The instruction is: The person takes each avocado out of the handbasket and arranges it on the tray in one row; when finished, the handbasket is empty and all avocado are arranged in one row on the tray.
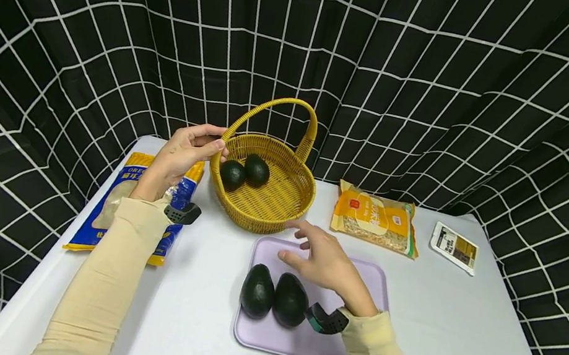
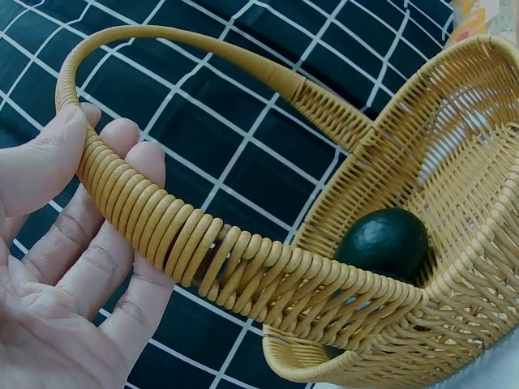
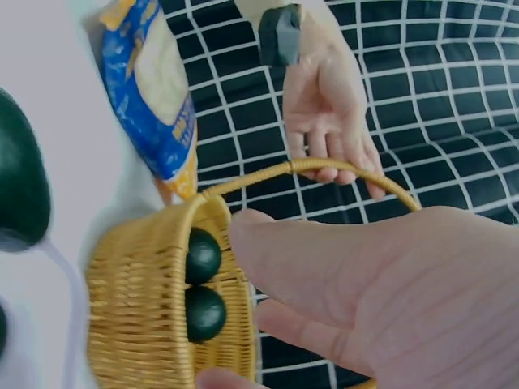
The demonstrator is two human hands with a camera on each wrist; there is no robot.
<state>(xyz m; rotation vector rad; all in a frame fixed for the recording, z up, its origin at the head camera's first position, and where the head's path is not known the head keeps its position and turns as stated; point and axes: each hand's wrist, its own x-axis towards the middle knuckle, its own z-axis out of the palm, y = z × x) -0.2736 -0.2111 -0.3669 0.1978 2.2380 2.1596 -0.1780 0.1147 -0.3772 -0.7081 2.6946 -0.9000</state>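
A yellow wicker basket (image 1: 254,223) stands toward the back of the table, with two dark green avocados (image 1: 256,171) lying at its left side. My left hand (image 1: 180,150) holds the left part of the basket's handle (image 2: 186,235), thumb on one side and fingers behind it in the left wrist view. Between the basket and the lilac tray (image 1: 301,348), my right hand (image 1: 324,259) hovers with relaxed, spread fingers and nothing in its grasp. Two more avocados (image 1: 258,291) lie side by side on the tray's left half, just below that hand.
Under my left forearm lies a blue and yellow food bag (image 1: 120,181). An orange bag of grain (image 1: 376,218) is right of the basket, with a small white packet (image 1: 454,248) beyond it. A black curtain with white grid lines (image 1: 284,45) encloses the table's back and sides.
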